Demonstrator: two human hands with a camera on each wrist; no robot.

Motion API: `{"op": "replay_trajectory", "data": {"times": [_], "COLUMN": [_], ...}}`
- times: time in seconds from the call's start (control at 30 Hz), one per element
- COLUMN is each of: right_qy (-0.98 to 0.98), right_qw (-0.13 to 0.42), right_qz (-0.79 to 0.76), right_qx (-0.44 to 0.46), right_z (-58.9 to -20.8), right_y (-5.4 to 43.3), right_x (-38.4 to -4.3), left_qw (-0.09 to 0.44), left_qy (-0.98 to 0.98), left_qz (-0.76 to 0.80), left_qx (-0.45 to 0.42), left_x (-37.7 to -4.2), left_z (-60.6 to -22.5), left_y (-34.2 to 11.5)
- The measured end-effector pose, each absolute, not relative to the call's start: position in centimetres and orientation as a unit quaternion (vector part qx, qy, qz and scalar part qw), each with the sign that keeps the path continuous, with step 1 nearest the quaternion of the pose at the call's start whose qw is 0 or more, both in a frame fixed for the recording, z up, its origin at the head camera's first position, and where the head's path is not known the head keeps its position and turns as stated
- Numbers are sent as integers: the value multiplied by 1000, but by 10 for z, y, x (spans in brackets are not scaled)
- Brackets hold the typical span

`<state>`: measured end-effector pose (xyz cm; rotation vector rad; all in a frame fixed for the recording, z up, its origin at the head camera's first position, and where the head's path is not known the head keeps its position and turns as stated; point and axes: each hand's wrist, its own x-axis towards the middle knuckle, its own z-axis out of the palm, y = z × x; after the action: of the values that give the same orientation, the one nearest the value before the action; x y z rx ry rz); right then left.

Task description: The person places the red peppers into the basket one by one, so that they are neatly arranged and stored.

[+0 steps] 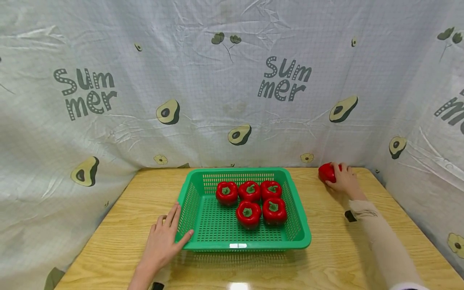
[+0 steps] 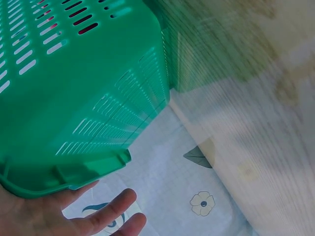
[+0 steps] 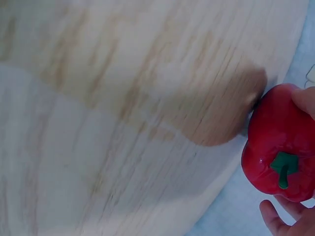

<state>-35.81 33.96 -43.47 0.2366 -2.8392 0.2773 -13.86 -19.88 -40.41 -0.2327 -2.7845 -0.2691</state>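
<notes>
My right hand (image 1: 346, 182) grips a red bell pepper (image 1: 326, 173) at the back right of the table. Up close in the right wrist view, the pepper (image 3: 268, 140) lies between thumb and fingers, its green stem uncovered. On the left, my left hand (image 1: 162, 241) rests with extended fingers along the near left corner of a green plastic basket (image 1: 253, 245). The left wrist view has these fingers (image 2: 106, 214) under the rim of the basket (image 2: 74, 113). Several more red bell peppers (image 1: 248, 214) stand stem up inside, mostly toward the basket's right side.
The wooden table (image 1: 326, 249) backs onto a white printed curtain (image 1: 203, 80), which also hangs along both sides. A black strap piece (image 1: 350, 216) shows by the right wrist. The bare basket floor (image 1: 214, 221) shows at its left.
</notes>
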Motion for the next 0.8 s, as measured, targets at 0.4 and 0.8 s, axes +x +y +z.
{"op": "replay_trajectory", "data": {"times": [0.4, 0.8], "right_qy": [-976, -960], "right_qw": [157, 214], "right_qz": [91, 54], "right_qx": [119, 175], "right_z": [-427, -419], "right_y": [340, 332], "right_x": [-347, -328], "left_qw": [162, 163], "left_qy": [-979, -978], "left_qz": [-94, -98], "left_qx": [-81, -82], "left_x": [-139, -138], "left_z": [-404, -403], "left_y": [-198, -198]}}
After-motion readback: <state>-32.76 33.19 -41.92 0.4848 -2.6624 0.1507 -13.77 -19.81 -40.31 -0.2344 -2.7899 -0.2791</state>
